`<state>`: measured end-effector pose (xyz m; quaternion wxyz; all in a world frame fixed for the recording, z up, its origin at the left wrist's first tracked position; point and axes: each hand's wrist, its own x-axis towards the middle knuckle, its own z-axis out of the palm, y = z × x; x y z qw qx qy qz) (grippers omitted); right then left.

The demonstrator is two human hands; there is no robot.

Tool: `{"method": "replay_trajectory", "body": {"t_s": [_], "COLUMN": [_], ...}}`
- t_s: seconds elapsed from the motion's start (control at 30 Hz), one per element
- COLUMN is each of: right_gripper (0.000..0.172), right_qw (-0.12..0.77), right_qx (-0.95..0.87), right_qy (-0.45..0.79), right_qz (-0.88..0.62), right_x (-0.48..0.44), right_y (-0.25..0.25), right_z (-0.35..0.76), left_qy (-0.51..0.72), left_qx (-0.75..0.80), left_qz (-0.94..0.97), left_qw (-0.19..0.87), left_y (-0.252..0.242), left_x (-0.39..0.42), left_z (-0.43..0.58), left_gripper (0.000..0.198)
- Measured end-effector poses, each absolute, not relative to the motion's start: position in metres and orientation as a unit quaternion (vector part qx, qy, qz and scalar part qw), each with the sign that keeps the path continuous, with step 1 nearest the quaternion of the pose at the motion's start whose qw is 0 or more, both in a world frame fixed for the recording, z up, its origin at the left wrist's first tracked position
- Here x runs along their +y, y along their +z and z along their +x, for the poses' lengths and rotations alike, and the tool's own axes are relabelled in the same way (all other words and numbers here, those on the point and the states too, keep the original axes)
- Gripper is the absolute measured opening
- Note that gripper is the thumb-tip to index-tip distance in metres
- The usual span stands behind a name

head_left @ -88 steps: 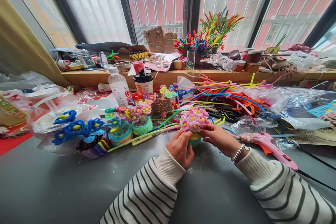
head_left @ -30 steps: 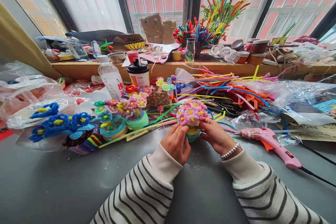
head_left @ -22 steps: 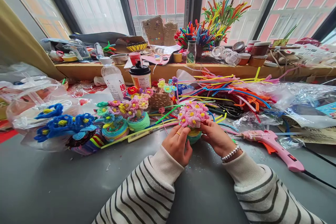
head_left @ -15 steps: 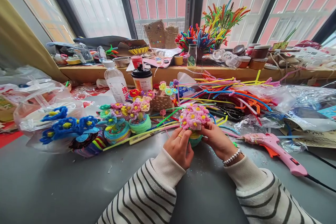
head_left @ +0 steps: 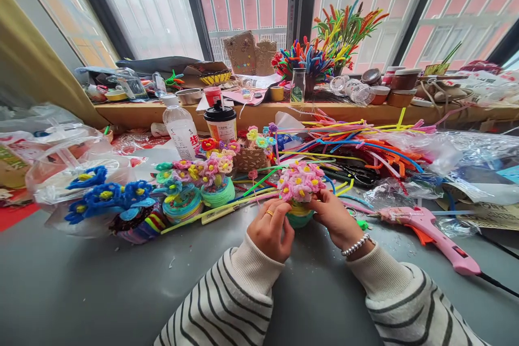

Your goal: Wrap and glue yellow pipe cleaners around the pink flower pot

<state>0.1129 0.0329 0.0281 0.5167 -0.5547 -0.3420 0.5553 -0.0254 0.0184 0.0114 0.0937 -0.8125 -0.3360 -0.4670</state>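
Observation:
A small pipe-cleaner flower pot stands on the grey table, with a dome of pink flowers [head_left: 300, 180] with yellow centres over a yellow and green wrapped pot [head_left: 300, 219]. At its left side is my left hand [head_left: 271, 231], a ring on one finger. Its fingers are curled, with the tips at the pot's upper edge just under the blooms. My right hand [head_left: 337, 223], wearing a beaded bracelet, grips the right side below the flowers with thumb and fingers. The fingertips are partly hidden behind the blooms.
To the left stand other pipe-cleaner pots, one with blue flowers [head_left: 106, 194] and one green pot [head_left: 218, 193]. A pink glue gun [head_left: 433, 232] lies at the right. Loose pipe cleaners [head_left: 365, 143], a bottle [head_left: 178, 128] and a lidded cup [head_left: 221, 124] are behind.
My left hand has shifted slightly left and down, baring more of the pot's yellow and green side. My right hand stays at the right side of the pot.

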Motion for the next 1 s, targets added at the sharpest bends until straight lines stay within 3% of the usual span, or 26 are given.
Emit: {"method": "replay_trajectory", "body": {"t_s": [0.77, 0.9, 1.0], "right_gripper": [0.037, 0.038, 0.041], "right_qw": [0.506, 0.508, 0.488], "right_qx": [-0.358, -0.405, -0.464], "right_qy": [0.564, 0.494, 0.345], "right_qz": [-0.546, -0.578, -0.654], "right_x": [0.017, 0.005, -0.012], "right_y": [0.036, 0.041, 0.037], "right_z": [0.13, 0.151, 0.185], "left_qy": [-0.384, -0.393, -0.379], "left_qx": [-0.399, -0.4, -0.414], "left_qz": [-0.825, -0.82, -0.822], "left_qw": [0.115, 0.113, 0.097], "left_y": [0.003, 0.003, 0.004], "left_x": [0.023, 0.023, 0.023], "left_z": [-0.03, -0.029, -0.028], "left_gripper": [0.033, 0.032, 0.034]}}
